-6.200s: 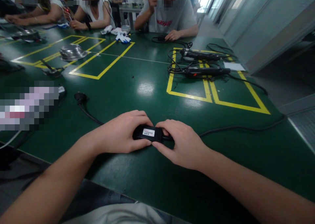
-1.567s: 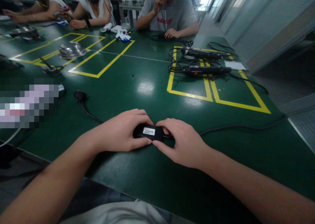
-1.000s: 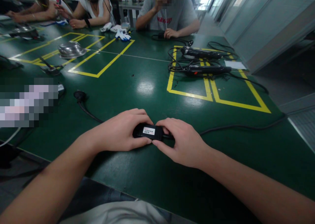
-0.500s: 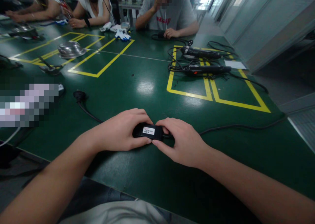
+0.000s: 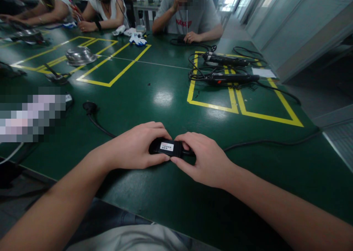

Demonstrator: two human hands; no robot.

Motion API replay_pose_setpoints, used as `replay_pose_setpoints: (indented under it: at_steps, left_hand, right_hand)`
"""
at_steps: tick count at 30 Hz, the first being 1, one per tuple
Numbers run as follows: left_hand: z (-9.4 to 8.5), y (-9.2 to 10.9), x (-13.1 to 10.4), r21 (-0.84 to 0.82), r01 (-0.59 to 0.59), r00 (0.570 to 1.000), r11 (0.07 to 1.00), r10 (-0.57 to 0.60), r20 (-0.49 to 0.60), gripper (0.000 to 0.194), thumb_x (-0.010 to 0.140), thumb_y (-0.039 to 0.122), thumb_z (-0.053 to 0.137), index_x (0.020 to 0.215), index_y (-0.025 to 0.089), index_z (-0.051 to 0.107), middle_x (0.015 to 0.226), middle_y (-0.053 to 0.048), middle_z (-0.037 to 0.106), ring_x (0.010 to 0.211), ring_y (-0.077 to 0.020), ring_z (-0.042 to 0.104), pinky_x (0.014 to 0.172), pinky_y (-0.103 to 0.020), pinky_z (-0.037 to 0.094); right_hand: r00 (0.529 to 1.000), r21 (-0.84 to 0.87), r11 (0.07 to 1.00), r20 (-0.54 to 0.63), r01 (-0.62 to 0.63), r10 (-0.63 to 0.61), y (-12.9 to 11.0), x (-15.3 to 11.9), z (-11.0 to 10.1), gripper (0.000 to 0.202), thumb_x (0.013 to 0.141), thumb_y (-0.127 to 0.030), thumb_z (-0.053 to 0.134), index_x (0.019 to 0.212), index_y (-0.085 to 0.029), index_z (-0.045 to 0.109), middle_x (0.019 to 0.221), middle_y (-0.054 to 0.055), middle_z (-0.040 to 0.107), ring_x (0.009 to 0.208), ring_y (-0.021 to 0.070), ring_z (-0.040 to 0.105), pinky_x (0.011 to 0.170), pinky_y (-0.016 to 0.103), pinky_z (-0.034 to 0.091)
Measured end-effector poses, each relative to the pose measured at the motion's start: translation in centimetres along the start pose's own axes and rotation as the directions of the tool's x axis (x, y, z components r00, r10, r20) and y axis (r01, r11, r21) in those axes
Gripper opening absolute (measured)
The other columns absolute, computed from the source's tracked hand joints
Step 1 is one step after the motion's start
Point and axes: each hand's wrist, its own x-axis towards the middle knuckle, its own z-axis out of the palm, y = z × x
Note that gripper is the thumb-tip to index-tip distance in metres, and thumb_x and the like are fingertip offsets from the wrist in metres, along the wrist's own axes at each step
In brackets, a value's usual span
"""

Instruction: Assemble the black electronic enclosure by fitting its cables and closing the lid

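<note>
Between my hands lies a black power adapter [image 5: 177, 148] with a white printed label on its top, low over the green table [image 5: 132, 192]. My left hand [image 5: 140, 144] grips its left end, thumb along the near side and fingers over the far side. My right hand [image 5: 205, 157] closes around the right end, where a black cord [image 5: 264, 141] leaves and runs off to the right edge. Another cord comes out past my left hand and ends in a black plug [image 5: 89, 107] on the table. My palms hide the adapter's ends.
Black electric screwdrivers [image 5: 233, 78] with coiled cables lie in yellow-taped boxes at the right. A metal bowl [image 5: 80, 55] and white-blue gloves [image 5: 138, 39] are farther back. A person [image 5: 190, 15] sits opposite, others at the far left. A blurred-out object [image 5: 33, 115] lies left.
My hands and the adapter have stayed in place. At the far left, a co-worker's hands have shifted slightly.
</note>
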Motion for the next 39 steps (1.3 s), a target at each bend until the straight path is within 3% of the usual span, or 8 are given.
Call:
replay_pose_setpoints:
  at_steps: [39]
  left_hand:
    - [-0.03, 0.17, 0.0, 0.0, 0.001, 1.0, 1.0, -0.001, -0.002, 0.026, 0.096, 0.037, 0.076, 0.117, 0.021, 0.077, 0.113, -0.007, 0.076, 0.105, -0.0255, 0.073, 0.094, -0.038, 0.056]
  right_hand:
    - [1.0, 0.007, 1.0, -0.003, 0.002, -0.002, -0.07, 0.01, -0.1, 0.022, 0.099, -0.035, 0.074, 0.115, -0.02, 0.071, 0.094, 0.006, 0.074, 0.084, 0.0236, 0.068, 0.08, 0.038, 0.054]
